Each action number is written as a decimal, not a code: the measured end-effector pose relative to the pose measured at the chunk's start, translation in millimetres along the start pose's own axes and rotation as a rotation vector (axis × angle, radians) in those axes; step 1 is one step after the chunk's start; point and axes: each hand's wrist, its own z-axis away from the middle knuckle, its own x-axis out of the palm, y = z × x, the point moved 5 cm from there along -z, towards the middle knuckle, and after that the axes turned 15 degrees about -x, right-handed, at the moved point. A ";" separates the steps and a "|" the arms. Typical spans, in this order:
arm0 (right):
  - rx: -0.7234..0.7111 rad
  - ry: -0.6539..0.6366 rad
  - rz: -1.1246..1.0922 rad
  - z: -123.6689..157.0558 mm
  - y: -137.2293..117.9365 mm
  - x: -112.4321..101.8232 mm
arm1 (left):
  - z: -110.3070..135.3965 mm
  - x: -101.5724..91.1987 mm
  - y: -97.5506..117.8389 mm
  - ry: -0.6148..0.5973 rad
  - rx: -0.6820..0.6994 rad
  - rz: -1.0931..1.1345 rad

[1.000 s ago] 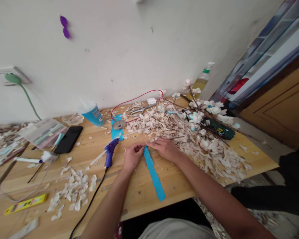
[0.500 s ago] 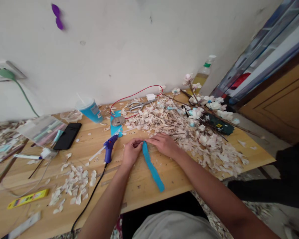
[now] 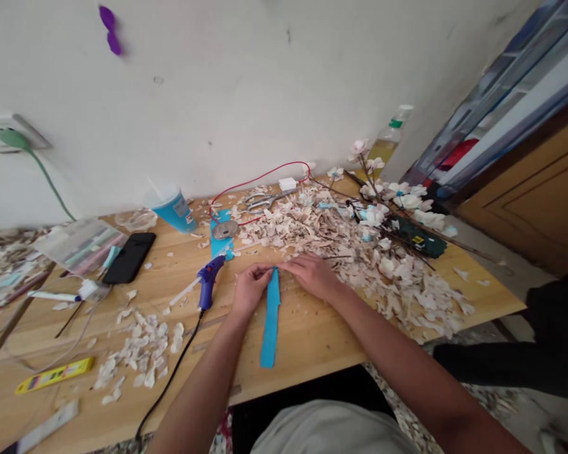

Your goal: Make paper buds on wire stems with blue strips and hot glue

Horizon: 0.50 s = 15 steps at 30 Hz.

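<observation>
Head view: narrow, bright blue strip of crepe-like paper, matte, fairly even in colour. Top end narrow, at the fingertips; body runs down toward the person nearly straight, leaning slightly left. Small step in the right edge, upper half; lower end cut roughly square. Position: over the front middle of the pale wooden table, between the forearms.

Left hand: thumb and forefinger closed in a pinch on the strip's top end. Right hand: fingers curled, foremost fingertips at that same end; thumb hidden, so cannot tell whether it grips. Thin brown twig juts out to the right from beside the right hand; cannot tell if held.

Left of the left hand: purple glue gun, nozzle up, translucent glue stick in its rear. Beyond it: flat blue paper piece with a round silver-grey disc on top. Beyond the right hand: broad heap of dry, cream-coloured petals; silver scissors at its far left edge.
</observation>
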 end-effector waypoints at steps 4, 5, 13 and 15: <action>0.018 0.008 -0.001 -0.9 -0.5 -0.8 | 0.7 0.5 1.6 -0.009 0.006 0.006; 0.011 0.001 -0.003 -1.5 -1.1 -1.1 | 1.2 0.7 2.6 -0.010 0.008 0.009; 0.017 -0.025 0.030 -3.7 -2.1 -2.9 | 2.2 0.9 2.7 -0.017 -0.051 0.057; 0.003 -0.035 0.062 -3.8 -3.1 -3.1 | 1.3 1.2 0.7 0.004 -0.099 0.089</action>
